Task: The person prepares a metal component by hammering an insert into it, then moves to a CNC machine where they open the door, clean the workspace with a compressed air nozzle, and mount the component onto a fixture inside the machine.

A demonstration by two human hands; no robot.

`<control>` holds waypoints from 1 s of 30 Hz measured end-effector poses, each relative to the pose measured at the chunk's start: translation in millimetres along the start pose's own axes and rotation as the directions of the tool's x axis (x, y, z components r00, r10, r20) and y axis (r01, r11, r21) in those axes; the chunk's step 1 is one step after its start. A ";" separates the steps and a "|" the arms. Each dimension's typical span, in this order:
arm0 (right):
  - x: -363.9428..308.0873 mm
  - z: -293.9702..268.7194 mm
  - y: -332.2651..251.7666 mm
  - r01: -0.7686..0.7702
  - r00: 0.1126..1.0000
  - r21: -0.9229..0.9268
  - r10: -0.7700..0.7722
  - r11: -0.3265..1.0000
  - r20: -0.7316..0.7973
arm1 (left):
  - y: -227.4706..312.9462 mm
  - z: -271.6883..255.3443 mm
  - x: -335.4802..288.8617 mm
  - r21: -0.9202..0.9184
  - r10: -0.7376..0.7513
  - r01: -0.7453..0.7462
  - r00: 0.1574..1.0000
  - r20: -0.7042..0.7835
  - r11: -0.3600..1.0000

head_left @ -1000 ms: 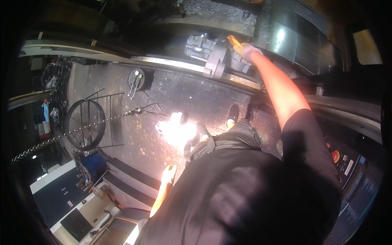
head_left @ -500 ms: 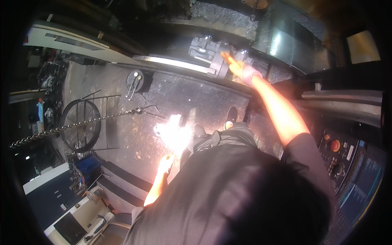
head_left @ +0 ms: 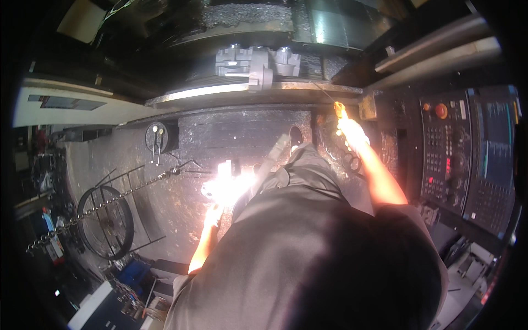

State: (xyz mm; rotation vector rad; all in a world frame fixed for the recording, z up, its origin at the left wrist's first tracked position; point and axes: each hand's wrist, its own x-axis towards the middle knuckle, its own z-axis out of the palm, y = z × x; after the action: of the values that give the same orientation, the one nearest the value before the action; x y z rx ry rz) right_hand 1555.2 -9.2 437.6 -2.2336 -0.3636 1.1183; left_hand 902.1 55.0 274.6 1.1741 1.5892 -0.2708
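My right hand [head_left: 353, 133] is closed around an orange air blow gun [head_left: 339, 109], whose thin nozzle points up and left toward the machine. Glare whitens part of this hand. Grey metal castings [head_left: 259, 69] sit clamped on the machine bed, to the left of the nozzle and apart from it. Low on the left, my left hand [head_left: 213, 213] is closed against a bright object [head_left: 226, 184]. That object is so overexposed that its kind is lost, and the fingers are partly washed out too.
A control panel with a red button [head_left: 441, 111] stands at right. On the left, a chain [head_left: 99, 208] with a hook crosses in front of a round floor fan [head_left: 106, 223]. A pale metal ledge [head_left: 203, 94] edges the machine opening. Coiled hose [head_left: 351, 161] lies beneath my right forearm.
My right hand has drawn back from over the castings, toward me and to the right of them. The view has turned, bringing the control panel further in. My left hand stays by the bright object.
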 end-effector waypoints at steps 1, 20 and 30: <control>-1.5 4.7 3.5 -0.027 1.000 0.024 0.027 0.999 -0.013 | 2.3 -6.9 2.1 0.038 -0.020 0.021 1.000 -0.024 0.999; 131.1 -26.5 -115.1 0.059 0.987 0.013 -0.061 0.998 0.149 | 50.4 -1.9 -18.5 0.093 0.093 -0.086 0.994 -0.065 0.992; 217.2 -47.3 -139.1 0.078 0.990 -0.341 -0.032 0.937 0.138 | 158.2 29.5 -41.7 -0.072 -0.100 0.093 0.990 -0.096 0.993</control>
State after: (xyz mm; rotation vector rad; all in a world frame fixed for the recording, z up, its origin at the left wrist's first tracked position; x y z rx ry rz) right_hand 1727.9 186.2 410.2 -2.4371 -0.7235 1.2535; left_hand 1041.2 88.9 359.0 1.0752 1.7320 -0.2228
